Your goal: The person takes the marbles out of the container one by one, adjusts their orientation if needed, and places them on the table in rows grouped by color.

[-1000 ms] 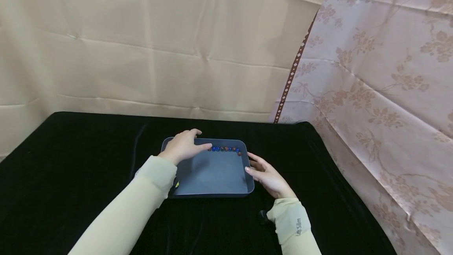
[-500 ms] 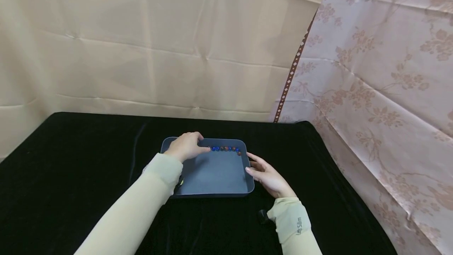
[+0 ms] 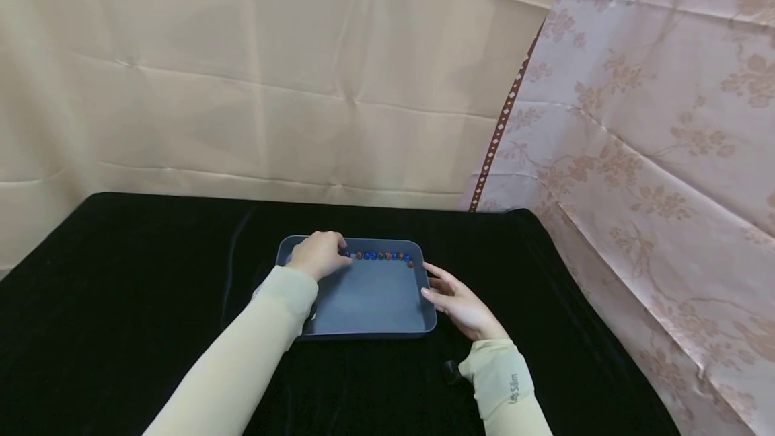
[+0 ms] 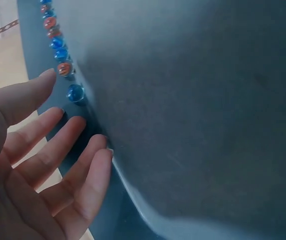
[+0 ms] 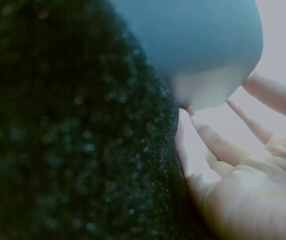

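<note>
Several marbles (image 3: 381, 256) lined the upper wall of the tray (image 3: 375, 298), below mid-frame; the left-hand grip (image 3: 317, 254), loosely spread, held nothing; the right-hand grip (image 3: 458, 303), uncurled, touched the tray, likely for steadying.

Clock from tray centre, head view: tray (image 3: 369, 301) on table (image 3: 151, 295); row of marbles (image 3: 389, 256) inside it along far wall, 12 to 2 o'clock, end marble (image 3: 410, 264) bending nearer at 2. Loose marble (image 4: 75, 93) just beyond row's left end, beside left hand (image 3: 317, 256) at 11. Right hand (image 3: 463, 307) at 3, by outer wall. Back curtain (image 3: 242, 86) behind table, 12; side curtain (image 3: 660, 153), 2.
</note>
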`<state>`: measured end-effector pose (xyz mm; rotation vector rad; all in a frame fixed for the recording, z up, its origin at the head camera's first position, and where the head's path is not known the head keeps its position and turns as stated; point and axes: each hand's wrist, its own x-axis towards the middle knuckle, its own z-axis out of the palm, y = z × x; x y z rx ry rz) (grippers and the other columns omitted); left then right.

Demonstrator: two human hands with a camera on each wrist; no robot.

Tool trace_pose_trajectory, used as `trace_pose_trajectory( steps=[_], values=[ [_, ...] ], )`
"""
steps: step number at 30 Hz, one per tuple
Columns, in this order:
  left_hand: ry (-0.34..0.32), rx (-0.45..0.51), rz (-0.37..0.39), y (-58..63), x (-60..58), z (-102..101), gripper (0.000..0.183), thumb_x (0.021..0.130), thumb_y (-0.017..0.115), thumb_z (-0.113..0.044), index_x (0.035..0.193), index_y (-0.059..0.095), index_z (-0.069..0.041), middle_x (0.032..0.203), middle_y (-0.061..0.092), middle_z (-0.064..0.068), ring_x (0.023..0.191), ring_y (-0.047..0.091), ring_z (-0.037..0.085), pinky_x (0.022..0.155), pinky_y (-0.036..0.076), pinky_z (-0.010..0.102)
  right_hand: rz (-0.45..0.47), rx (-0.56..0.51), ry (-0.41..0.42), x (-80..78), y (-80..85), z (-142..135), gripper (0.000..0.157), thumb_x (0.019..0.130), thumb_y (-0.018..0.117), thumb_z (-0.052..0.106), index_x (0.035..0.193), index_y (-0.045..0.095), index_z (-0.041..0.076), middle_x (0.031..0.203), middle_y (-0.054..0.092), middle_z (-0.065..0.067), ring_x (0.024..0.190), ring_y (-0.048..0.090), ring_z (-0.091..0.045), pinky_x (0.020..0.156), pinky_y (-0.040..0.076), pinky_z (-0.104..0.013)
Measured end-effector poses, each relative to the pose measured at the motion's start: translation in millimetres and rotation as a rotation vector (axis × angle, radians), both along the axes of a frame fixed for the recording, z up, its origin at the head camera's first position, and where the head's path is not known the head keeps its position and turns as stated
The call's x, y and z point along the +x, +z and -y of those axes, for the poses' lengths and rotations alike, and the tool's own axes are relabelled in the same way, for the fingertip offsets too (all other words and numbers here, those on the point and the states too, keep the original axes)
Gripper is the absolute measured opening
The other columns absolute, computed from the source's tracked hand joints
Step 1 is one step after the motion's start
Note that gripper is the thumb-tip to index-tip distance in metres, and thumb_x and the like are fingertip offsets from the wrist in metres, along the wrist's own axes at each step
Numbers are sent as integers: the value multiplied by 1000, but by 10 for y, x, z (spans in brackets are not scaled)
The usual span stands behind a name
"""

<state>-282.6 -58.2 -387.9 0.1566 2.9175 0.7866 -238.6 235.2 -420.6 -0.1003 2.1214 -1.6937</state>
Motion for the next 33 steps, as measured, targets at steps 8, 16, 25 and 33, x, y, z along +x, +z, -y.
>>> trace_pose_trajectory(
  steps=[8,16,25,33],
  values=[
    [-11,-76,-54,-52,-23,-40,34,90,73,-30,120,70,-14,119,71,9,95,67,24,85,55,47,-2,-10,10,-6,10,-20,62,101,56,22,156,27,20,157,27,-26,138,40,-41,115,30,-57],
    [-16,-109,-85,-90,-31,-64,29,91,72,-29,117,72,-16,118,72,8,92,68,23,82,57,45,0,-7,23,-3,10,-19,64,101,56,22,157,25,19,156,27,-28,137,41,-42,114,33,-54],
    [-36,-171,-128,-150,-43,-76,23,91,72,-30,109,75,-16,110,73,6,85,66,20,76,57,42,-14,-15,119,-7,-12,-67,72,99,59,19,159,19,16,159,23,-27,136,42,-39,111,40,-48],
    [-55,-191,-140,-146,-54,-83,22,91,72,-33,106,76,-18,108,74,4,84,65,18,73,57,41,-19,-15,148,-8,-21,-92,73,98,58,18,159,18,17,159,22,-27,138,40,-40,111,39,-48]
  ],
)
